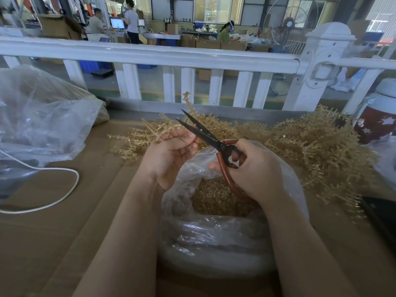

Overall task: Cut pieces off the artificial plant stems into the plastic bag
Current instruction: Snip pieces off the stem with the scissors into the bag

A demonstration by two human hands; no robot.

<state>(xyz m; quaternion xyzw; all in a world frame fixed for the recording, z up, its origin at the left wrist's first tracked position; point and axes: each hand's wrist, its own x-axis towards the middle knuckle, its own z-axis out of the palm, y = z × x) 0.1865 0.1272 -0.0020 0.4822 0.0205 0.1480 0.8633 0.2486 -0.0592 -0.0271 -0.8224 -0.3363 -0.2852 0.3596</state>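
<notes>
My left hand (171,155) pinches a tan artificial plant stem (158,128) above the open mouth of a clear plastic bag (214,230). Inside the bag lies a heap of small tan cut pieces (216,200). My right hand (250,170) grips the red handles of black-bladed scissors (205,133). The blades are parted and point up and left, just beyond my left fingers. A big pile of tan stems (310,142) is spread on the cardboard-covered table behind and to the right of the bag.
A large crumpled clear bag (40,116) fills the left side, with a white cord (64,189) looping in front of it. A white railing (150,54) runs along the table's far edge. A red and white bottle (377,116) stands far right, a dark object (381,213) below it.
</notes>
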